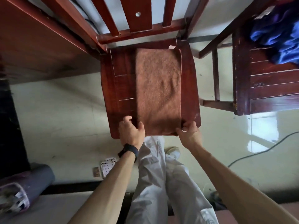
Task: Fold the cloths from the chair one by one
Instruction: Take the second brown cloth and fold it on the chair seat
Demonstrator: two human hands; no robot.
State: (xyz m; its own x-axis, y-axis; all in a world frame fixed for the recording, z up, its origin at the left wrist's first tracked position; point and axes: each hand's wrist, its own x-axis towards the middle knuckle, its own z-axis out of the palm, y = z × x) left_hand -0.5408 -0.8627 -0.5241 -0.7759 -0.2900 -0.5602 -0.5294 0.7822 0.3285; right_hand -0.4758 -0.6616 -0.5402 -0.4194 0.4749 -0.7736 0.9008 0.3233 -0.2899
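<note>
a: where's the cloth?

b: brown cloth point(158, 88) lies flat on the seat of the chair point(119, 88) in front of you, as 1 long strip from the backrest rail to the near edge. it sits right of centre; bare wood shows on both sides, more on the left.

a: hands?

b: your left hand point(131, 131) grips the near left corner of the strip, thumb on top and fingers curled at the edge. your right hand point(189, 133) pinches the near right corner, fingers curled onto it. the 2 hands are apart, 1 at each corner of the strip, both at the seat's front edge. dark wristband point(129, 151) on your left wrist.

a: other cloths?

b: blue cloth point(278, 34), bunched, on the second chair point(267, 88) at far right.

a: anything holding things?

b: grey roll point(32, 183) at lower left on the floor, open end facing you, something pale and crumpled inside; too blurred to name. playing cards point(107, 167) loose on the floor beside your left forearm. cable point(258, 154) runs across the floor at right.
</note>
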